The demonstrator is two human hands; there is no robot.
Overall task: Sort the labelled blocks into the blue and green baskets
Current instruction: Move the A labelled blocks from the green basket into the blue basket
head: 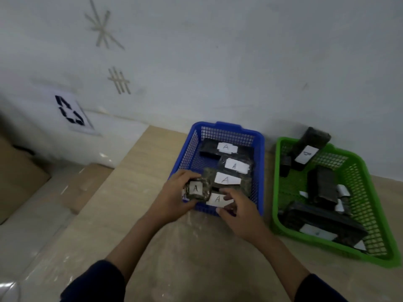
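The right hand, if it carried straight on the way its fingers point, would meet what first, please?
Most likely the A-labelled block at the near end of the blue basket; the right hand already seems to reach its label, though depth is unclear.

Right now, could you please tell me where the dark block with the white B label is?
The dark block with the white B label leans tilted against the far rim of the green plastic basket, right of the blue plastic basket.
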